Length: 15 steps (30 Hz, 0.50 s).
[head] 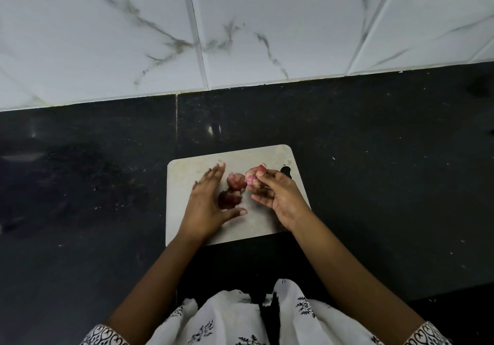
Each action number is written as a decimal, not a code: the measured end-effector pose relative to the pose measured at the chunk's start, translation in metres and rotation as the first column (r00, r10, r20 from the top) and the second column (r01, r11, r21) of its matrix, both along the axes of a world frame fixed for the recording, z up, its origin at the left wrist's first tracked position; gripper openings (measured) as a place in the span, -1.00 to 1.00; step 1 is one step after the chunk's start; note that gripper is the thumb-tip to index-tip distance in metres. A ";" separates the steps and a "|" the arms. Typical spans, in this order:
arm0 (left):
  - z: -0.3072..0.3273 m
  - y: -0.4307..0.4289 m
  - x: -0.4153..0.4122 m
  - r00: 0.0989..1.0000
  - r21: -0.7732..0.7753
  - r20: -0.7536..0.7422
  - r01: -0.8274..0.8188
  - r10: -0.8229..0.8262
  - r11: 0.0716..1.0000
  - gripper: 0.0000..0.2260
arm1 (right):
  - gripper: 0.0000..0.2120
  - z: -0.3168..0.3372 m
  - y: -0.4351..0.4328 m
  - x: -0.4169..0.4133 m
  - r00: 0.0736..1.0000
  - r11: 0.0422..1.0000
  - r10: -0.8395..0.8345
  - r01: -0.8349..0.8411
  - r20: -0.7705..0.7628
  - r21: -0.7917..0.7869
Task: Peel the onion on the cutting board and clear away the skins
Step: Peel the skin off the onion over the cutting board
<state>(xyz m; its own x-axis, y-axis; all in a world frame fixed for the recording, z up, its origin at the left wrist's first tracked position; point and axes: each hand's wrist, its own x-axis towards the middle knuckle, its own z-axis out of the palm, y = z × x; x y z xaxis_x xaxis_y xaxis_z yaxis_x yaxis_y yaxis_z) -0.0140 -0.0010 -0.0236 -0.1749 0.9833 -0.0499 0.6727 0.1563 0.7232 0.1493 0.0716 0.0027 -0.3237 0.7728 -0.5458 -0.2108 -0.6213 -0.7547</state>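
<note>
A pale cutting board lies on the black counter. My right hand grips a small pink onion between thumb and fingertips over the board's right half. Dark purple onion skins lie in a loose pile at the board's middle. My left hand rests flat on the board just left of the skins, fingers spread, thumb reaching under the pile, holding nothing.
The black stone counter spreads wide on both sides of the board. A white marble-tiled wall rises behind it. The board has a hanging hole at its right edge. My white patterned clothing is at the near edge.
</note>
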 end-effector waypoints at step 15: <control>0.060 0.030 0.009 0.344 -0.346 0.889 0.070 0.303 0.936 -0.67 | -0.68 0.046 0.012 -0.006 0.968 0.963 0.175 -0.206 0.181 0.172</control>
<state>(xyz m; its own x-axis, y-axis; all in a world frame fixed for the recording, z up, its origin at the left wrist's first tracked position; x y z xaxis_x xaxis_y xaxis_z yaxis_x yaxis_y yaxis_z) -0.0054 0.0291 0.0362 0.0549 0.8582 -0.5104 -0.4346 0.4807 0.7616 0.1431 0.0836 0.0486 -0.3941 0.7992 -0.4538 0.0332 -0.4811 -0.8760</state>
